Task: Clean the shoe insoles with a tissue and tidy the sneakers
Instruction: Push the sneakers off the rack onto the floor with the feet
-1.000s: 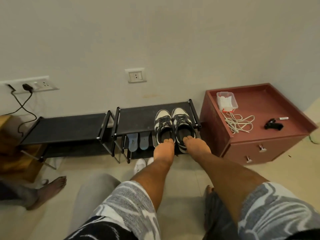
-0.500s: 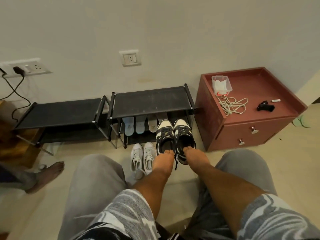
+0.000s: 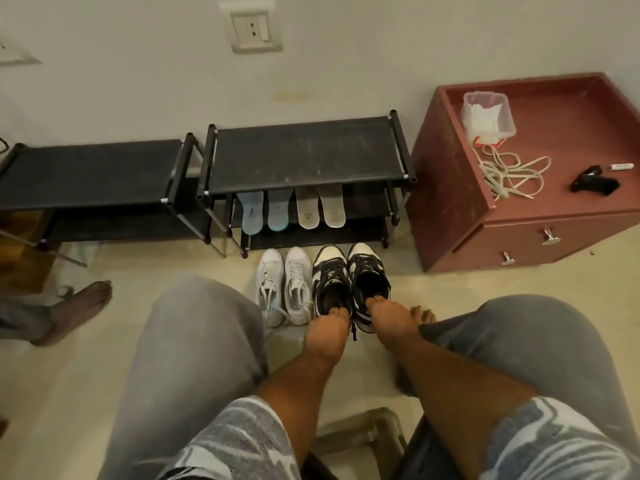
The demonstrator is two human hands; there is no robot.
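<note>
Two black-and-white sneakers stand on the floor in front of the black shoe rack. My left hand grips the heel of the left black-and-white sneaker. My right hand grips the heel of the right black-and-white sneaker. A pair of white sneakers stands just left of them. On the rack's lower shelf lie two blue insoles and two beige insoles. A clear box of tissues sits on the red cabinet.
The red cabinet also carries loose white laces, a black object and a small white pen. A second black rack stands at left. Another person's bare foot rests on the floor at far left. My knees flank my arms.
Both hands brought the black-and-white sneakers down from the rack's top shelf to the floor beside the white pair. The view tilted down, and the beige insoles came into sight.
</note>
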